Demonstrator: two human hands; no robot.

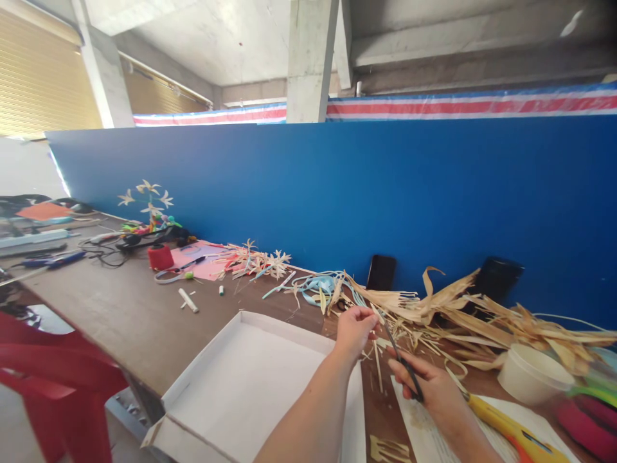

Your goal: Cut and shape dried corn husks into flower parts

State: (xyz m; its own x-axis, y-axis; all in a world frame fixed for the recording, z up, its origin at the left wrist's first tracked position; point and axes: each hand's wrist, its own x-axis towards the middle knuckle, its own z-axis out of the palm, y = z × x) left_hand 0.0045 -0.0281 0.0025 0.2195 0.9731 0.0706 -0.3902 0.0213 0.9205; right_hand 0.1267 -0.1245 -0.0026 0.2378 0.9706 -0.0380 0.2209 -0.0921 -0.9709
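My right hand [431,389] is wrapped round the black handles of a pair of scissors [409,372], whose blades point up and to the left. Close to the blade tips, my left hand [354,331] pinches a small pale piece that looks like dried corn husk [380,317]. The fingers partly hide this piece, and I cannot tell whether the blades touch it. Just behind both hands lies a heap of dried corn husks [434,308], some cut into fringes. Thin husk scraps [378,366] are scattered on the table below.
An open white box [270,386] stands left of my forearm. A pale tub [533,376] and a yellow glue gun [506,427] sit at the right. Phones [380,272] lean against the blue partition [313,193]. Husk flowers [277,263] and red thread [160,257] lie further left.
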